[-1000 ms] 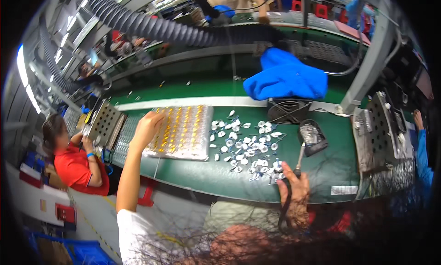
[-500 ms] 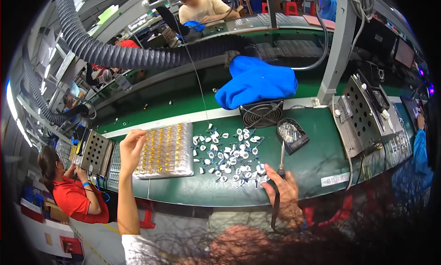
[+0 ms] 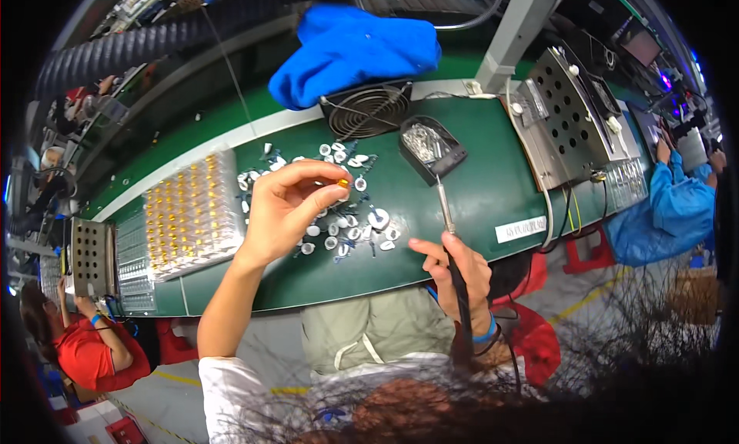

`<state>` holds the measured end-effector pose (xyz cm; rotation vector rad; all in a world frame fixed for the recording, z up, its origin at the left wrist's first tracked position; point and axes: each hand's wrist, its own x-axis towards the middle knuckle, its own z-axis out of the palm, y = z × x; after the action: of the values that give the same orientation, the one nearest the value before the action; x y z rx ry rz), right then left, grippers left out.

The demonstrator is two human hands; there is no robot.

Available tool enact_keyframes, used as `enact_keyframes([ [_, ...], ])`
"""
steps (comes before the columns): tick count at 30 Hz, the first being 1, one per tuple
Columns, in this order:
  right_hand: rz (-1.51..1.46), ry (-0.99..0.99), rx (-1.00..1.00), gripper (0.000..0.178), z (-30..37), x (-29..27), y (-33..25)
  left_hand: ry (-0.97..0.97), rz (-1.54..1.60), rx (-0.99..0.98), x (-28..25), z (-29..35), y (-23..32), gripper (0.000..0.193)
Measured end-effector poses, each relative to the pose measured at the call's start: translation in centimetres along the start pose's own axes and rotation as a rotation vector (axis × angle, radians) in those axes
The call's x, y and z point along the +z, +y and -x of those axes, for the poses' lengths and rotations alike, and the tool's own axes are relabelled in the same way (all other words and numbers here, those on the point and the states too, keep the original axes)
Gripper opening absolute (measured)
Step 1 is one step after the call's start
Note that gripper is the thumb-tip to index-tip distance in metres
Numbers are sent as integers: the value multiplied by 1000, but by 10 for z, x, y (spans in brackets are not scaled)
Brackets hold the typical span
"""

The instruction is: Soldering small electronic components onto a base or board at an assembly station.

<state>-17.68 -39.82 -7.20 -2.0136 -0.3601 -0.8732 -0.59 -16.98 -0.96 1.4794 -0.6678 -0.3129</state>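
Note:
My left hand (image 3: 286, 211) pinches a small gold-coloured part (image 3: 343, 183) between thumb and fingertips. It hangs over a scatter of small white round pieces with dark wire ends (image 3: 352, 233), hiding some of them. In my right hand (image 3: 471, 281) is a soldering iron (image 3: 444, 205), a metal shaft on a dark handle. The iron's tip points away from me, close to a black box of small metal bits (image 3: 426, 145). My right index finger and thumb stand apart from the white pieces. Left of my left hand lies a clear plastic tray (image 3: 235, 205) with rows of gold-coloured parts.
A black fan (image 3: 369, 111) stands at the back, under a blue cloth (image 3: 358, 55). To the right are a perforated metal box (image 3: 566, 109) and a grey post (image 3: 517, 32). People work at the far left (image 3: 100, 348) and far right (image 3: 654, 217) along the green bench (image 3: 369, 271).
My left hand has moved right from the tray to above the white pieces, now showing the gold-coloured part. My right hand has drawn away from the white pieces. The view has shifted.

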Motion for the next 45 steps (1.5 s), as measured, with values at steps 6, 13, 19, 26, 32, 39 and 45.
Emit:
enact_keyframes([
  [6, 85, 21, 50, 58, 15, -15, -1, -31, -176, 61, 5, 1, -19, 16],
  [13, 151, 6, -29, 35, 16, -1, 8, -205, -404, 168, 14, 2, -34, 15],
  [19, 160, -60, -42, 35, 13, 0, 10, -228, -447, 166, 16, 2, -37, 14],
  [26, 133, -69, -60, 36, 13, -2, 12, -244, -404, 113, 15, 1, -37, 14],
  [32, 144, -68, -80, 38, 15, -1, 13, -240, -401, 116, 16, 2, -36, 14],
  [39, 159, -81, -69, 38, 14, -2, 13, -246, -398, 121, 15, 0, -35, 14],
  [45, 154, -45, -59, 38, 14, 1, 15, -249, -410, 126, 16, 1, -35, 15],
])
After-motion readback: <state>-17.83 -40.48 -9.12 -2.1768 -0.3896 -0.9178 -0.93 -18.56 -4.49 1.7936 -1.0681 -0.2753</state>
